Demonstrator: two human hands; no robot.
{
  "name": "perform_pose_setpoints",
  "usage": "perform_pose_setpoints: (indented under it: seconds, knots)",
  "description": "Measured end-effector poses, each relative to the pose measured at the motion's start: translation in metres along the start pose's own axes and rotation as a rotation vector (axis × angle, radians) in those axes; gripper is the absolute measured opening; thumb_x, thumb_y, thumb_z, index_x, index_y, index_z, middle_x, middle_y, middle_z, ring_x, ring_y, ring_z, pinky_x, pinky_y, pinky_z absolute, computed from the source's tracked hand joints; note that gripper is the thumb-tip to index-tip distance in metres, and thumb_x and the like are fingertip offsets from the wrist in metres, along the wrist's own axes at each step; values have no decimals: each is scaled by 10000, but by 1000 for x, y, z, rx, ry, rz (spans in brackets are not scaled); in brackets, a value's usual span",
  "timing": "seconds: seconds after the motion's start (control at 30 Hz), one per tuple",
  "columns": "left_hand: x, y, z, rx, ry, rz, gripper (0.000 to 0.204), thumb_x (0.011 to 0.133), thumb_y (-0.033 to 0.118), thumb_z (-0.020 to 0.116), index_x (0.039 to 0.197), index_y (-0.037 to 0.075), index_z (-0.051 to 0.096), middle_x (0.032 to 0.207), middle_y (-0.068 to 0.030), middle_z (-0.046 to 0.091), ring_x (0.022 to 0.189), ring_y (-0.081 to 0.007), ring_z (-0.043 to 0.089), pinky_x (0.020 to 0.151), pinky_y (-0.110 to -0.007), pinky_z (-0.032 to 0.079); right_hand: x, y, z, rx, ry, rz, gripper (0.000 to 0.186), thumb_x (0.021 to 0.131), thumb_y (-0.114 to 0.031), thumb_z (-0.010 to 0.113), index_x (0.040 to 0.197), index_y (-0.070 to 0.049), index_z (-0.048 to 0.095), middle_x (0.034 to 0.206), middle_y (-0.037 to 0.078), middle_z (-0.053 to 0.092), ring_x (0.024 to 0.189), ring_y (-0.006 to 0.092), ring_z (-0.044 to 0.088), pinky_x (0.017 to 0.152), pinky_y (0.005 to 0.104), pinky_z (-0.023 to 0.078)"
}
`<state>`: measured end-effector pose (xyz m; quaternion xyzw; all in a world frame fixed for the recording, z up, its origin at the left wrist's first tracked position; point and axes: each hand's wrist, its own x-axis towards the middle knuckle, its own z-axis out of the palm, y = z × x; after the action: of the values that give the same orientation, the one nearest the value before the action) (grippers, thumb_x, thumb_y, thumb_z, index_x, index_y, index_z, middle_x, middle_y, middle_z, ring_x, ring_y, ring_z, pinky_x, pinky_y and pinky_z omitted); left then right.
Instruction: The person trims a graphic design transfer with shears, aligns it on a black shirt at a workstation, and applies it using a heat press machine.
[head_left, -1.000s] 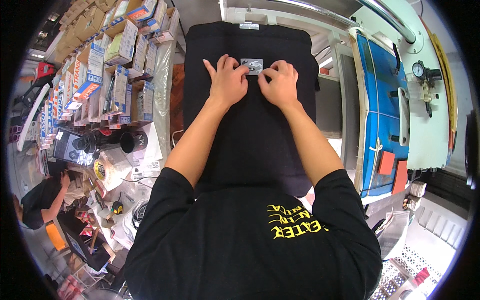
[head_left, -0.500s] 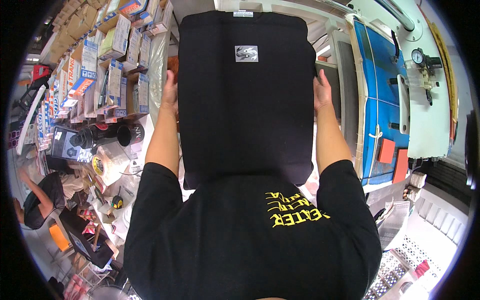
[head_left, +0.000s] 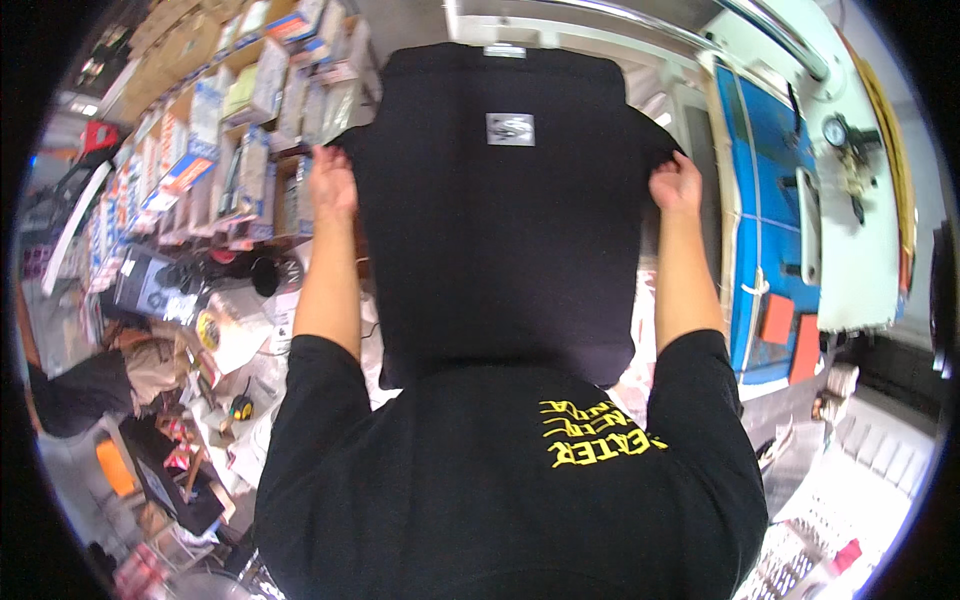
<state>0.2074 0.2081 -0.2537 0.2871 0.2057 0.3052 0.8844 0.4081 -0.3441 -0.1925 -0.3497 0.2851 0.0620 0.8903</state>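
A black T-shirt (head_left: 505, 260) is spread flat in front of me, its collar at the far end. Below the collar sits a small silver-grey square patch (head_left: 510, 129) with a dark swirling design. At the left, my left hand (head_left: 333, 182) has its fingers closed on the edge of one sleeve. On the opposite side my right hand (head_left: 678, 182) pinches the other sleeve's edge. Both sleeves stick out sideways from the shirt's body. What supports the shirt is mostly hidden beneath it.
Cardboard boxes (head_left: 255, 80) stand stacked at the far left. Nearer, a cluttered surface holds a tape roll (head_left: 208, 330) and a tape measure (head_left: 241, 408). To the right are a blue padded panel (head_left: 775, 230) and a pale machine body with a pressure gauge (head_left: 836, 130). Another person (head_left: 85, 395) is at lower left.
My hands have moved outward from the shirt's sides, drawing both sleeves out. The whole view has shifted slightly, and the person at lower left has moved.
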Motion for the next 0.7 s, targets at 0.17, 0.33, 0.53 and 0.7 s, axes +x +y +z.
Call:
perform_pose_setpoints:
  seconds: [0.17,0.33,0.53,0.7]
  knots:
    - [1,9,10,55,74,-27,156,873,23,708,959,100,603,879,-19,652,856,-149,629,833,-278,487,5,-1,5,4,36,-46,54,943,-91,515,941,-50,550,914,73,609,891,203,547,894,290,410]
    - [7,6,11,-5,19,9,168,866,-23,692,916,95,582,874,-23,655,820,-148,639,781,-269,513,16,-10,-2,20,48,-55,41,942,-84,525,913,-61,544,854,61,572,829,190,541,860,295,431]
    - [17,4,-2,-3,-44,6,41,887,36,668,847,41,661,847,-70,699,824,-154,664,837,-277,523,26,-13,-13,6,-8,-30,7,917,-74,551,924,-72,552,820,47,588,781,203,550,830,320,447]
    - [-14,17,36,23,-6,-74,61,892,34,665,836,61,664,837,-49,698,806,-147,659,792,-268,518,11,-7,2,4,-2,-66,34,934,-84,534,908,-65,546,874,45,594,827,192,541,868,305,419]
